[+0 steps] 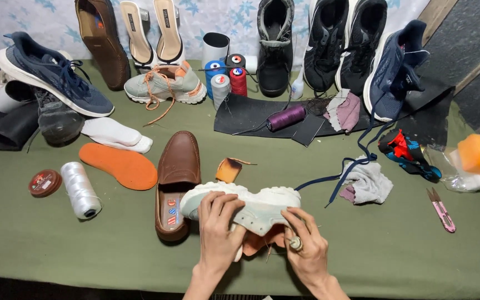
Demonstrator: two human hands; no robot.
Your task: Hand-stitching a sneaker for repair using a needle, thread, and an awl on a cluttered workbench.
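On the green table (395,250) I grip one pale sneaker (251,203) — sole up, long axis left-right — left hand (218,233) and right hand (306,250) both closed on it, beside one brown loafer (178,172).

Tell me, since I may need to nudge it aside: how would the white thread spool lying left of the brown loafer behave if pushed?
The white thread spool lies on its side, so it would probably roll rather than slide, though the green cloth might slow it. It looks fully wound, so likely firm under the fingers. Rolling left, it could bump the round polish tin beside it.
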